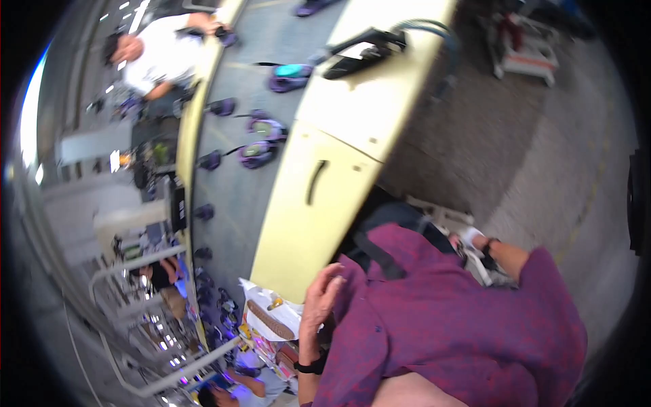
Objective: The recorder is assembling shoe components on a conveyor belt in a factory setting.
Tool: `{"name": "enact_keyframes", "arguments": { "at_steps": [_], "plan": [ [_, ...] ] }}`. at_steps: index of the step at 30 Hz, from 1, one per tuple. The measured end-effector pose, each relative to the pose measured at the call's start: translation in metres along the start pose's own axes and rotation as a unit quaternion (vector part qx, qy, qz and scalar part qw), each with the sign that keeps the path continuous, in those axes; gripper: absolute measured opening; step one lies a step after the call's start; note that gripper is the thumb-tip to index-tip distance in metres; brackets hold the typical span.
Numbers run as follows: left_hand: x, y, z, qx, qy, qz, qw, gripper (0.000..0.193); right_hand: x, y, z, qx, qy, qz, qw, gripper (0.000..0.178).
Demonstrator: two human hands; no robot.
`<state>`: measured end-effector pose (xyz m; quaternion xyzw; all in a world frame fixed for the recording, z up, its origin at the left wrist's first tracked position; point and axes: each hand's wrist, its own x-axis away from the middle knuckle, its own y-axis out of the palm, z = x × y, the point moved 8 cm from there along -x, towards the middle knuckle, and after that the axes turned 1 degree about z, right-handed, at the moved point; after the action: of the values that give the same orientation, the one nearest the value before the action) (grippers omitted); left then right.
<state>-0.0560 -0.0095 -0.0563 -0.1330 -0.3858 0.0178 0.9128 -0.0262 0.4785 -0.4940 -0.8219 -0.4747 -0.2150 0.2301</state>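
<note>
My left hand (pixel 323 298), with a dark band at the wrist, is raised beside the cream bench (pixel 298 224). Its fingers are loosely apart and hold nothing. Nearest to it, a brown shoe sole (pixel 270 320) lies on white paper (pixel 252 293) at the bench's end. My right hand (pixel 480 241) is low on the right, close to a small white thing and pale, cluttered objects (pixel 478 268). Blur hides its fingers, and I cannot tell whether it grips anything. A dark curved strip (pixel 317 182) rests on the bench top.
Beyond the bench runs a grey conveyor belt (pixel 230 183) carrying purple shoes (pixel 258 154). A black tool (pixel 366 60) with a hose lies at the bench's far end. Across the belt stands a person in white (pixel 166 54). A white wheeled cart (pixel 525 57) is on the floor, upper right.
</note>
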Motion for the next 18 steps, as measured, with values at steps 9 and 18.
{"name": "enact_keyframes", "arguments": {
  "at_steps": [9, 18],
  "plan": [
    [-0.004, -0.143, 0.046, -0.027, 0.069, 0.103, 0.992, 0.039, -0.184, -0.192, -0.174, -0.180, 0.253, 0.163, 0.936, 0.023],
    [-0.039, -0.202, 0.050, -0.083, 0.127, 0.101, 0.983, 0.040, -0.190, -0.266, -0.613, -0.075, -0.204, 0.246, 0.944, 0.014]
  ]
}}
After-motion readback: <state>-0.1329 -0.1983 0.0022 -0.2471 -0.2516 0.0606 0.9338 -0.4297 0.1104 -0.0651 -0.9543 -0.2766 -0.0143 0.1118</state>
